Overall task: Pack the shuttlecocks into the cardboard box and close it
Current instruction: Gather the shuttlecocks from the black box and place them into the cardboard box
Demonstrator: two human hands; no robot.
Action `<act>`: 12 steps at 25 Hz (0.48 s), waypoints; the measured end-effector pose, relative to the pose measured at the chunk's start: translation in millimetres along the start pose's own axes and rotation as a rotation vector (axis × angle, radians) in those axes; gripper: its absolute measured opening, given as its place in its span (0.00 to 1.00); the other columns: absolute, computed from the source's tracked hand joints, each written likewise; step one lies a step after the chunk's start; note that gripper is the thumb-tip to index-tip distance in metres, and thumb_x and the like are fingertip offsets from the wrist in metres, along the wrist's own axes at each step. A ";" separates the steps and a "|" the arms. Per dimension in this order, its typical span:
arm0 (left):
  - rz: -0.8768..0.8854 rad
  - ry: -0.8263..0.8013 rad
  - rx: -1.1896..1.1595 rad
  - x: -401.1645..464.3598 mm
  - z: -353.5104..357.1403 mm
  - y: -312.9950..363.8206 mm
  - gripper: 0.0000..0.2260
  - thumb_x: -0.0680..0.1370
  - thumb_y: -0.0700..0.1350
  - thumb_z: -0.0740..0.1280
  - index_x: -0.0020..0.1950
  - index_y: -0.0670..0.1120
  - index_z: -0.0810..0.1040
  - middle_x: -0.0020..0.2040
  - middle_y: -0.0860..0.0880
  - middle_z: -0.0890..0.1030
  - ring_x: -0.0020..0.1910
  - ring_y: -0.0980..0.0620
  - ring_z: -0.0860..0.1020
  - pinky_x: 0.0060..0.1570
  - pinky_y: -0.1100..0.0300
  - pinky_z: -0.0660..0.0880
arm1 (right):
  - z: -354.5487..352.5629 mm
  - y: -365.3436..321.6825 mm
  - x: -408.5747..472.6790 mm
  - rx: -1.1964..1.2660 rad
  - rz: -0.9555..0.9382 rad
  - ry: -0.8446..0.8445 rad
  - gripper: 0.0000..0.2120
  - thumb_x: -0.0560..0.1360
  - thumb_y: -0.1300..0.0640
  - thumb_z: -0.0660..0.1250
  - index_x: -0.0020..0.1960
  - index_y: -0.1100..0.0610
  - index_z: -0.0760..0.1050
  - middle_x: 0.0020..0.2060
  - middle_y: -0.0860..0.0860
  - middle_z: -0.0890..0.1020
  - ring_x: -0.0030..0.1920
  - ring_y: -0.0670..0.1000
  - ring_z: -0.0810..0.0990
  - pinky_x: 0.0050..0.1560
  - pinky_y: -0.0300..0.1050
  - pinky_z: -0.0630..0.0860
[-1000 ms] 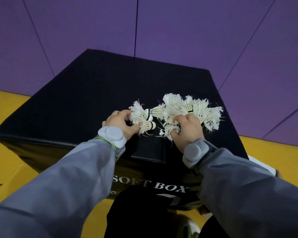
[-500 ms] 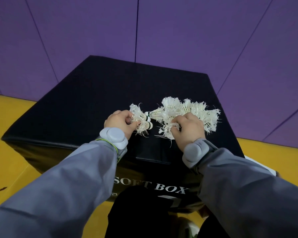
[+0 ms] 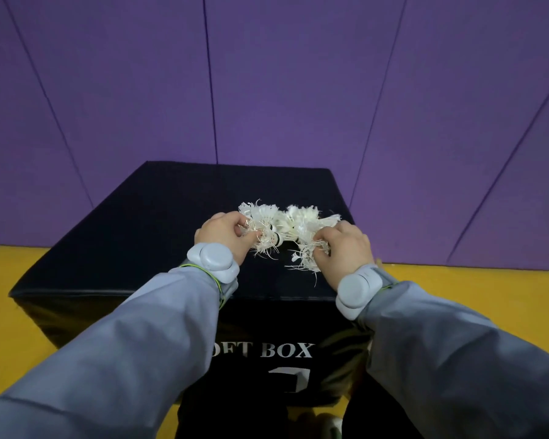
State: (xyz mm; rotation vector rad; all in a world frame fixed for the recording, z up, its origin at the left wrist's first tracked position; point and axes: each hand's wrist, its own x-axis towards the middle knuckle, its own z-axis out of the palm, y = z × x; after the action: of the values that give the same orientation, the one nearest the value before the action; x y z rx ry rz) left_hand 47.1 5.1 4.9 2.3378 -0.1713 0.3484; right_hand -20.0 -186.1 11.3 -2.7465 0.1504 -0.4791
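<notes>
Change since earlier: the shuttlecocks (image 3: 286, 229) have been gathered into a tighter clump; the spread to the right seen before has been drawn in between the two hands, and the view has tipped upward, so more purple wall is shown.
Left hand (image 3: 224, 237): fingers are curled shut around the left end of the clump, where frayed white feathers and a cork with a dark band are pinched.
Right hand (image 3: 346, 248): fingers are closed on the right end of the clump; ragged feather strands are left hanging below the knuckles.
Shuttlecocks: held as one bunch between both hands, over the near right part of the black soft box (image 3: 159, 223); whether the top is touched cannot be told.
Soft box: white lettering "BOX" is seen on its front face, partly covered by the left sleeve (image 3: 124, 343).
Wrists: a pale grey band (image 3: 213, 261) is worn on the left, another (image 3: 357, 288) on the right.
Surroundings: yellow floor (image 3: 476, 299) and purple wall (image 3: 282, 83).
Cardboard box: not seen.
</notes>
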 end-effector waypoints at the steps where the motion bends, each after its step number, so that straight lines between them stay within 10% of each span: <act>1: 0.015 -0.006 -0.002 -5.2 4.1 10.2 0.10 0.70 0.53 0.72 0.47 0.49 0.79 0.39 0.54 0.74 0.46 0.46 0.79 0.52 0.51 0.76 | -5.7 8.1 -5.3 -0.008 0.011 0.003 0.13 0.75 0.55 0.64 0.58 0.54 0.78 0.52 0.53 0.77 0.58 0.55 0.72 0.63 0.47 0.64; 12: 0.193 -0.242 0.017 -63.2 134.8 127.2 0.08 0.71 0.50 0.71 0.46 0.48 0.79 0.37 0.54 0.73 0.46 0.48 0.76 0.50 0.54 0.75 | -63.6 165.2 -58.7 -0.058 0.309 0.049 0.15 0.74 0.55 0.64 0.60 0.53 0.77 0.56 0.55 0.77 0.60 0.57 0.73 0.62 0.49 0.66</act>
State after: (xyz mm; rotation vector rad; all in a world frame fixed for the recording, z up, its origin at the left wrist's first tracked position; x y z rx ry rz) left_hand -15.0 -178.9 -20.4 2.3809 -0.5152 0.1589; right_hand -104.3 -351.3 -9.3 -2.6995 0.5981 -0.4608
